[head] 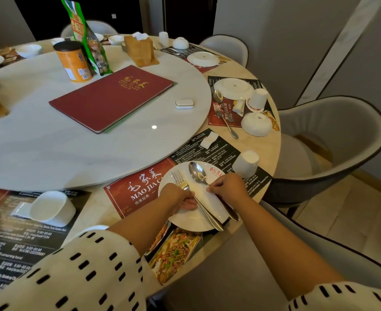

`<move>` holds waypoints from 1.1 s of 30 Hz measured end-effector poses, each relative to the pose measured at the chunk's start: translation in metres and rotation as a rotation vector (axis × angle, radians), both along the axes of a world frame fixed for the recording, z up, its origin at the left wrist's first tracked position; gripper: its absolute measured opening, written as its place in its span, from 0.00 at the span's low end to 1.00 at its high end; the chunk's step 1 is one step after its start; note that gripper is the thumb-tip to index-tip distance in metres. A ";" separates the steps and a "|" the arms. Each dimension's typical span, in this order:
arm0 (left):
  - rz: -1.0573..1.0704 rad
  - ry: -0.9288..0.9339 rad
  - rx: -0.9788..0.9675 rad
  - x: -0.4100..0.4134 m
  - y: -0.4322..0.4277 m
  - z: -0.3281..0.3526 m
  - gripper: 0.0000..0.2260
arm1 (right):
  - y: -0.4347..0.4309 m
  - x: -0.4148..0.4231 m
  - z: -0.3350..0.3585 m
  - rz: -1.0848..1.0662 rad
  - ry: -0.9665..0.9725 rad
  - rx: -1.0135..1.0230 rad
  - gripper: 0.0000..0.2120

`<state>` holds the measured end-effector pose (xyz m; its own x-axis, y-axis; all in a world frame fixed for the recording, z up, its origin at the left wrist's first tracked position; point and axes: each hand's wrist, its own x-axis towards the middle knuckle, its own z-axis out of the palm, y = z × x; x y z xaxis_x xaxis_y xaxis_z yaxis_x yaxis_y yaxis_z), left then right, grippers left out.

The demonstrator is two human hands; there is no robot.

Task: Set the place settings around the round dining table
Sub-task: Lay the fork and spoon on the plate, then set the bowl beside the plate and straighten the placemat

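A round beige stone counter (249, 71) fills most of the view, with a large white marble turntable (50, 142) on its middle and grey upholstered chairs (342, 135) drawn up on the far right side. On the turntable lie a dark red menu book (111, 97) with gold lettering, a tall green snack bag (88, 39), an orange can (72, 61) just beside the bag, and a small white box (184, 103) near the menu's right corner. At the near edge of the counter a red and black paper placemat (128, 194) carries a white round plate (191, 218). Both bare forearms reach in from patterned cream sleeves to this plate. The left hand (180, 197) rests curled on the plate's left part, thumb and fingers closed against the handle of a steel fork (180, 181) whose tines point toward the turntable. The right hand (228, 187) pinches the handle of a steel spoon (197, 173), bowl up, lying just right of the fork on the plate. An upturned white cup (245, 163) stands on the placemat near the plate's far right, and a white chopstick rest (208, 140) lies beyond it, close to the turntable's rim.
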<state>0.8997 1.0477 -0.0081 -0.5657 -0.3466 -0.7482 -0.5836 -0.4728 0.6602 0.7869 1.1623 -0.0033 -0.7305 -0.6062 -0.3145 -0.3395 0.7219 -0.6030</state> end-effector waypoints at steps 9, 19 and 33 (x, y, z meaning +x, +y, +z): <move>-0.191 -0.122 -0.433 0.018 -0.002 0.025 0.10 | 0.008 0.004 -0.003 -0.078 0.120 -0.073 0.20; -0.020 -0.281 -1.077 0.188 -0.034 0.056 0.19 | 0.003 0.089 -0.002 0.336 0.307 -0.376 0.12; 0.338 -0.257 -0.534 0.246 -0.031 0.010 0.17 | 0.001 0.132 -0.038 0.617 0.456 -0.097 0.27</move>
<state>1.1452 1.0164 0.0019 -0.1882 -0.8321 -0.5217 -0.6305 -0.3049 0.7138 0.9190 1.1637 -0.0408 -0.2963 -0.9550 0.0114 -0.8931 0.2728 -0.3578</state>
